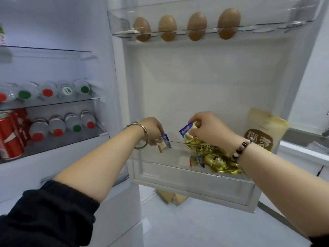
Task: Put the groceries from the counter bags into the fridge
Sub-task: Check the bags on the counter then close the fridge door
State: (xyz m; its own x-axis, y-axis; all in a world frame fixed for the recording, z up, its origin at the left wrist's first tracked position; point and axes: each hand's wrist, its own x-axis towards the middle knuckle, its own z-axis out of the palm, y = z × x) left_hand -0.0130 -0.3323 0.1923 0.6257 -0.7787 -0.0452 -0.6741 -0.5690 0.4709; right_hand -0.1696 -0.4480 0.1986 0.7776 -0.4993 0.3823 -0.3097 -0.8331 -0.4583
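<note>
Both my hands reach into the clear door bin (178,168) of the open fridge door. My left hand (154,130) pinches a small blue and gold snack packet (165,141) at the bin's left end. My right hand (208,127) holds another blue and gold packet (187,130) just above a pile of gold-wrapped snacks (215,157) lying in the bin. A tan pouch with large brown characters (261,132) stands upright at the bin's right end.
Several brown eggs (195,26) sit in the door's top rack. Inside the fridge on the left, bottles with red and green caps (48,90) lie on glass shelves, with red cans (10,132) on the lower shelf. A cardboard box (171,196) sits on the floor below the door.
</note>
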